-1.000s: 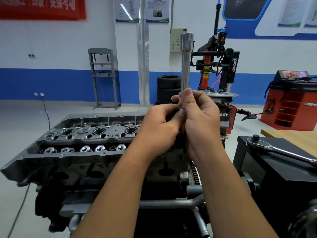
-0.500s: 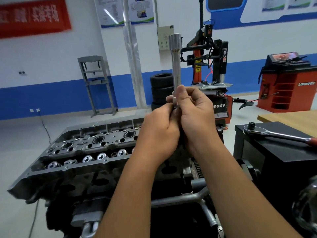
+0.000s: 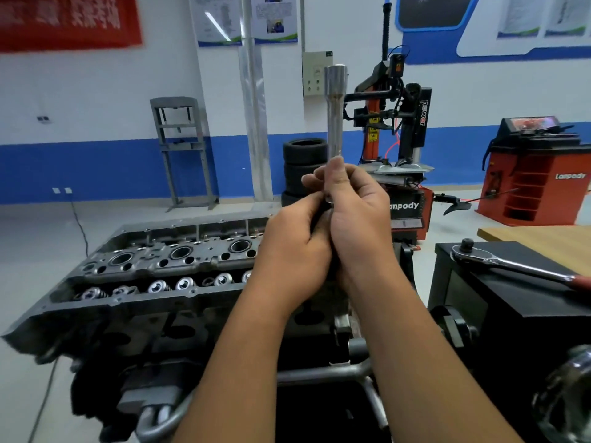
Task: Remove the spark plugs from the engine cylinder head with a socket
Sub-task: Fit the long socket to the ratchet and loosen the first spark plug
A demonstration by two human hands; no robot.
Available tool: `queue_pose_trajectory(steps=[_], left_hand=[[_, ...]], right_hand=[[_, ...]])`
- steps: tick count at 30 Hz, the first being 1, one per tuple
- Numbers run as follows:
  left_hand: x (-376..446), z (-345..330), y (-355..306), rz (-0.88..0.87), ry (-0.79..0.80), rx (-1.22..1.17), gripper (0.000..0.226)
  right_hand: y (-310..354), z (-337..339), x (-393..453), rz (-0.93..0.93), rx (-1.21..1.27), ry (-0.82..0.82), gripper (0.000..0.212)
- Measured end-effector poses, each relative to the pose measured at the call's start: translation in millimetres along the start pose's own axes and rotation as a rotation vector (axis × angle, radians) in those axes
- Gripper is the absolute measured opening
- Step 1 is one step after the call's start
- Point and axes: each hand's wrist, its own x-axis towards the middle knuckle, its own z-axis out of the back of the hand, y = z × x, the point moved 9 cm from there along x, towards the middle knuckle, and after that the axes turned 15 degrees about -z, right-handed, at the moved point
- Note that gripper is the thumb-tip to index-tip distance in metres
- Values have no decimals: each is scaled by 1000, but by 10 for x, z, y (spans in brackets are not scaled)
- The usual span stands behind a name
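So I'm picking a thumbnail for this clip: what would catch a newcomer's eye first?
First, the long socket, held upright at centre frame by the left hand and right hand, both gripping its lower end. Next, the bare cylinder head below and to the left, its round wells open on top. Then the ratchet wrench lying on the black cabinet at right.

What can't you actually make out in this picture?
- Head view: lower end of the socket, hidden inside the left hand and right hand; any spark plug there is unseen.
- Right end of the cylinder head, behind the hands.
- Ratchet handle, cut off by the right edge.
- Red banner lettering, blurred.
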Motion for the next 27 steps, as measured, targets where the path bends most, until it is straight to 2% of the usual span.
queue_pose_trajectory(steps=[2, 9, 15, 17, 21, 27], left_hand=[[-1, 33, 12, -1, -39, 17, 24], [-29, 144, 47, 21, -170, 81, 18], [-1, 33, 31, 16, -30, -11, 27], [-7, 45, 37, 21, -68, -6, 30], [-31, 59, 43, 37, -127, 13, 32], [-17, 30, 34, 41, -53, 40, 30]], right_hand=[[-29, -38, 13, -40, -16, 35, 35], [-29, -98, -26, -17, -72, 70, 28], [31, -34, 6, 16, -106, 19, 34], [-13, -32, 18, -38, -52, 42, 40], [-7, -10, -17, -53, 50, 93, 31], [-1, 27, -19, -32, 10, 39, 32]])
